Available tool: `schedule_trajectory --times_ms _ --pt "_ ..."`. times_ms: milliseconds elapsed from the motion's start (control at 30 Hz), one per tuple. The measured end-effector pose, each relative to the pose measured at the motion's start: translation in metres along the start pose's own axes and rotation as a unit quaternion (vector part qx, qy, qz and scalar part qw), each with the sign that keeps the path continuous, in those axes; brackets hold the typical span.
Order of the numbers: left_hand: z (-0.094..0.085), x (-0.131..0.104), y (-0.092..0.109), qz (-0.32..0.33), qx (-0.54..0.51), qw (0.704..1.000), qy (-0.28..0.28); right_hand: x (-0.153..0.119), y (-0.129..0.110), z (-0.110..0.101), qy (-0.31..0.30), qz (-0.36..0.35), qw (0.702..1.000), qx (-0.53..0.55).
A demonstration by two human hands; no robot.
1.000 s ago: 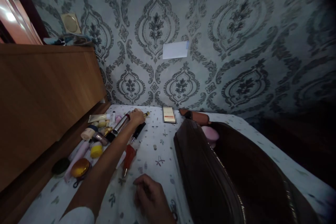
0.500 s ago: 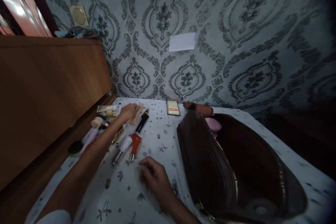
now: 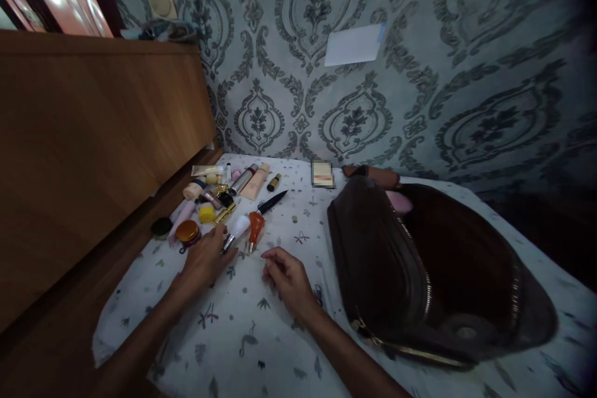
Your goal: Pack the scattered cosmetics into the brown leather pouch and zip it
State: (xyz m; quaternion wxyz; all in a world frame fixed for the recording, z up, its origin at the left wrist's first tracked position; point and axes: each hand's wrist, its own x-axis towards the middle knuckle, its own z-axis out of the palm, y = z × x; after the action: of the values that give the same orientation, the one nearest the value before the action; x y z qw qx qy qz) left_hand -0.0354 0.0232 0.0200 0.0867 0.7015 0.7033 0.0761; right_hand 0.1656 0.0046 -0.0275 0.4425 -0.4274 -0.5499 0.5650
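My left hand (image 3: 205, 258) is low over the near end of a makeup brush (image 3: 239, 226) with a white head and silver handle. Its thumb and fingers close around the handle end, partly hiding it. Beside the brush lies an orange item with a metal tip (image 3: 255, 228), and a slim black pointed item (image 3: 272, 201) is just beyond. My right hand (image 3: 291, 280) rests on the patterned cloth, fingers loosely curled and a little apart, with nothing visible in them. Farther back are a beige tube (image 3: 255, 182) and a small gold-and-dark bottle (image 3: 274, 183).
Several jars and tubes crowd the left, including an amber-lidded jar (image 3: 188, 232) and a yellow pot (image 3: 206, 214). A large dark bag (image 3: 373, 261) lies unzipped at right, a pink item (image 3: 400, 201) inside. A wooden cabinet (image 3: 102, 137) borders the left.
My left hand has come back from the beige tube to the makeup brush. My right hand stays on the cloth. The view has shifted, and items behind my left arm now show.
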Motion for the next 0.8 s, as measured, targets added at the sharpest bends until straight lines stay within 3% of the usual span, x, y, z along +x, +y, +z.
schedule_trajectory --times_ms 200,467,633,800 --pt "0.015 -0.004 -0.003 0.014 -0.052 0.995 0.084 0.000 0.000 0.000 -0.001 -0.002 1.000 -0.016" --pt "0.002 -0.009 -0.002 0.116 -0.152 0.955 0.226 -0.001 0.002 0.001 0.003 -0.021 0.999 -0.034" --pt "-0.011 -0.028 0.024 0.208 -0.174 0.939 0.213 -0.001 0.005 0.003 0.031 -0.132 0.984 -0.116" --pt "-0.015 -0.039 0.042 0.267 -0.202 0.925 0.180 0.000 0.004 0.004 0.004 -0.162 0.978 -0.129"
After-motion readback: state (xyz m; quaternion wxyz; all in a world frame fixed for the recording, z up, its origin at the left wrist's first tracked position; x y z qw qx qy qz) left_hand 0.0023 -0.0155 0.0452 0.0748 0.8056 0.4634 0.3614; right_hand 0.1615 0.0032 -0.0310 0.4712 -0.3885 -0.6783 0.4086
